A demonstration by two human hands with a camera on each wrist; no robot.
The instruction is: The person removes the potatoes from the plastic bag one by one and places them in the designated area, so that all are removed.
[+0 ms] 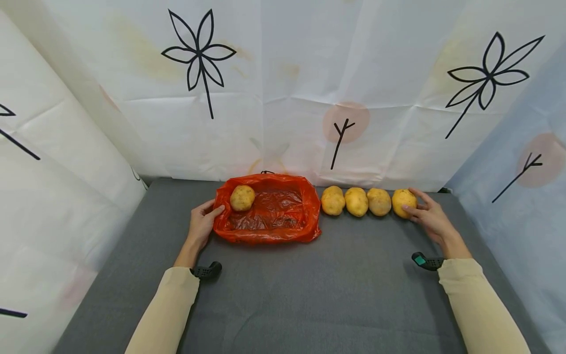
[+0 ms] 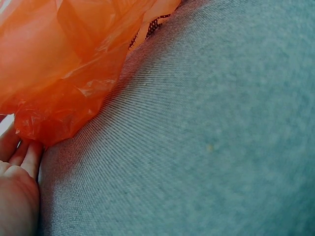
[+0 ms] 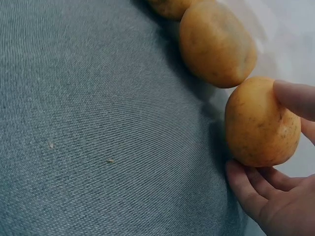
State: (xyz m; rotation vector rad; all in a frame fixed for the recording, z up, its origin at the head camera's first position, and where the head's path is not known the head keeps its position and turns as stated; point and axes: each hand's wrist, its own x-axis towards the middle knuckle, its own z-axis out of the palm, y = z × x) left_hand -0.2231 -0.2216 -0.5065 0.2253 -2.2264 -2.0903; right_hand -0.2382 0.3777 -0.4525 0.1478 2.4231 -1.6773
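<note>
A red plastic bag (image 1: pixel 267 236), spread open like a shallow tray, lies near the back of the table with one potato (image 1: pixel 242 198) in its left part. My left hand (image 1: pixel 202 223) pinches the bag's left edge, the thumb over the rim and the other fingers outside. In the left wrist view those fingers (image 2: pixel 30 156) are at the bag's crumpled corner. To the right, my right hand (image 1: pixel 431 216) holds the rightmost potato (image 3: pixel 258 125) between thumb and fingers. That potato is at the end of a row, beside another potato (image 3: pixel 216 46).
Between bag and right hand, more potatoes (image 1: pixel 356 202) line up along the back edge of the grey cloth-covered table (image 1: pixel 327 290). White printed sheets (image 1: pixel 292 73) hang behind and at both sides. Each wrist wears a black camera band (image 1: pixel 208 271).
</note>
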